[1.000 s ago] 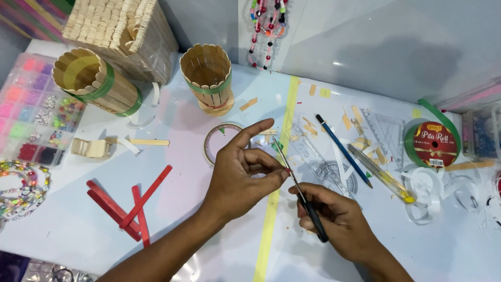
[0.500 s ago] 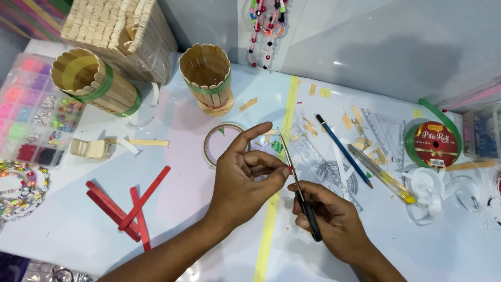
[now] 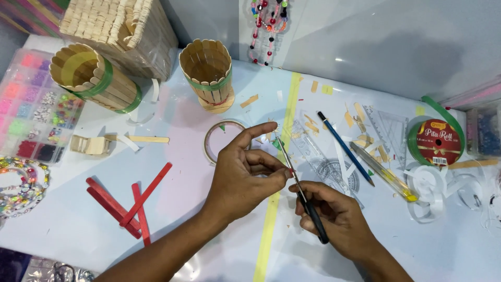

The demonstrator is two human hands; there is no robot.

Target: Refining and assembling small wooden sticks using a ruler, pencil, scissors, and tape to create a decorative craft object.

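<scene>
— Scissors [image 3: 305, 201], slim and black-handled with thin metal blades, are gripped by the right hand [image 3: 334, 219] near the middle of the counter's [image 3: 209, 245] front edge. How are they held?

— The black handle is wrapped by the curled fingers; the blades are pointed up and away, toward the far edge, and look nearly closed.

— And the left hand [image 3: 245, 175]?

— It is held just beside the blades, thumb and forefinger pinched together on something tiny; a speck of red is seen at the fingertips, but what it is cannot be told. The index finger is stretched out above.

— What is found around the hands?

— A roll of clear tape [image 3: 219, 140] is laid flat just beyond the left hand. Red craft sticks [image 3: 130, 201] are scattered toward the left edge. A yellow tape strip [image 3: 276, 193] is run from the far edge to the front edge, under the hands. A blue pencil [image 3: 344, 149] and a clear ruler [image 3: 321, 156] are placed to the right of it, among wood scraps. Two stick-built cups [image 3: 209, 73] are set toward the far left corner.
</scene>
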